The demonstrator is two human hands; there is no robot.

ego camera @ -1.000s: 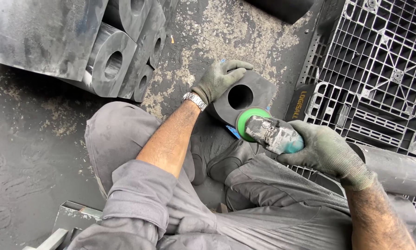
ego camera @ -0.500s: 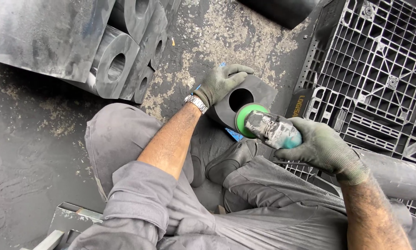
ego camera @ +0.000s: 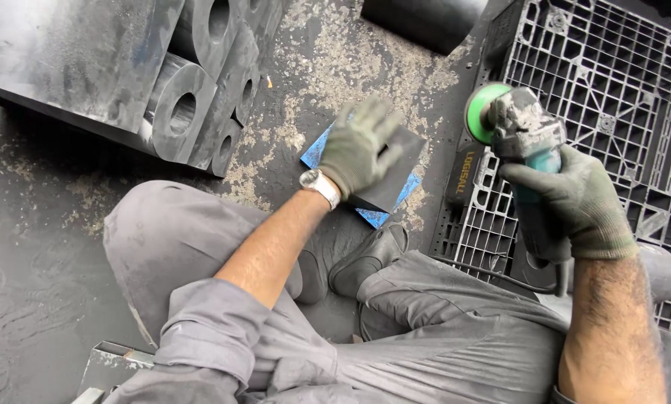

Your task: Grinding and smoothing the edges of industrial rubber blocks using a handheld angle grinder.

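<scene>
Dusty concrete floor (ego camera: pixel 335 52) lay below; left hand (ego camera: pixel 358 146) gripped a black rubber block (ego camera: pixel 391 176), right hand (ego camera: pixel 574 202) clutched the angle grinder (ego camera: pixel 526 146), whose disc could nick loose fingers.

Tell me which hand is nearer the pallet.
Right. The right hand holds the grinder directly over the pallet; the left hand grips the black block on the floor beside it.
</scene>
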